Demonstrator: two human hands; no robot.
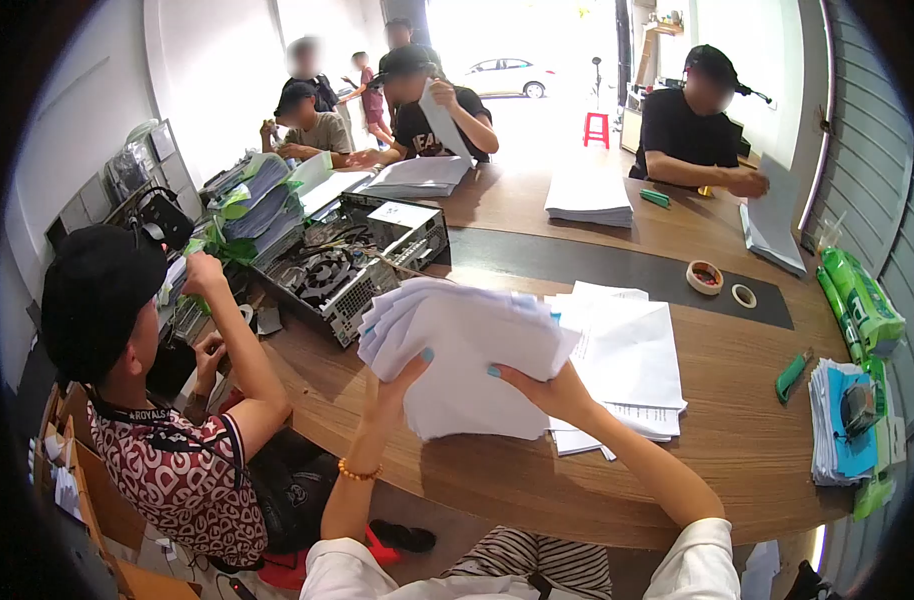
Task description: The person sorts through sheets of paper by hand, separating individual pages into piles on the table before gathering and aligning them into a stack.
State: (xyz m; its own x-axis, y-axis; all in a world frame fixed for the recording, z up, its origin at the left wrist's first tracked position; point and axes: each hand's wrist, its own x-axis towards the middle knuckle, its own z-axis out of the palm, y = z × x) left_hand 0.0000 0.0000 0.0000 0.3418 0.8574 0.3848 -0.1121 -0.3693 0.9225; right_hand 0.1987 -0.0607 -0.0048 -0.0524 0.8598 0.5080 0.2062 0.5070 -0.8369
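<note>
The left hand [401, 377] and the right hand [554, 390] are both gripping a thick paper sheaf [467, 325], thumbs lying on its near face while it is standing tilted above the near edge of the wooden table [372, 430]. The upper left edges are fanning out unevenly, so whoever is handling it should be keeping a firm, even squeeze on both sides, letting the leaves settle flush without letting the middle ones slide, and avoiding creases where the thumbs are pressing. Just to the right, a loose printed stack [637, 350] is lying askew; the sheaf is overlapping its left side from this view, so the right hand should be staying well above it to avoid dragging pages along. The computer case [397, 262] is sitting open beyond the sheaf to the left, and its metal edges are calling for care with the paper corners.

The fingers behind the sheaf are mostly hiding, so how far they are reaching is impossible to tell. The lower white sheet is either hanging from the sheaf or lying beneath it; I cannot tell which. The print is showing too small to read, and the dark lens border is cutting off the scene's corners
</note>
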